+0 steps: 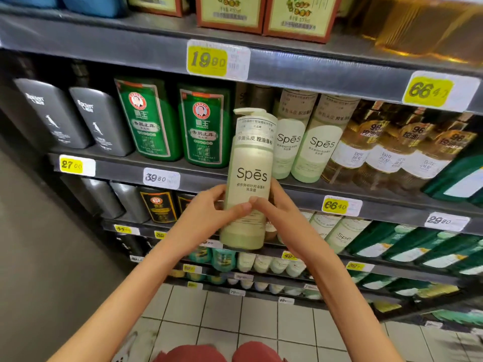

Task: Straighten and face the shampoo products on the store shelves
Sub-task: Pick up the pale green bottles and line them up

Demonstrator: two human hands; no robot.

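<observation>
**Middle shelf [117, 169], left end:** two dark grey bottles [100, 121], upright, side by side, white bird marks facing out. A yellow 27.00 price tag [75, 165] sits on the shelf edge below them.

**Next along:** two green bottles [203, 126], upright and close together, labels forward. A white 39.80 tag [161, 178] sits below them.

**Centre:** held Spēs bottle [251, 176], pale green with a white pump top.
- Position: off the shelf, in the air in front of the shelf edge, between the green bottles and the shelved Spēs row.
- Attitude: near upright, top leaning slightly right, label facing the camera.

**Left hand [209, 212]:** grips the lower left side of the held Spēs bottle. The fingers curl round behind it and the thumb lies across the front.

**Right hand [277, 207]:** grips the lower right side. The fingers wrap behind and the thumb lies across the front. The two thumb tips meet on the lower front of the bottle.

**Right of centre:** two shelved Spēs bottles [318, 147], standing on the shelf with labels forward, just beside the held one.

**Further right:** amber bottles [379, 150] with white labels, blurred. A yellow 66.40 tag [339, 206] sits on the shelf edge below them.

**Below:** pale tiled floor [222, 309].
</observation>
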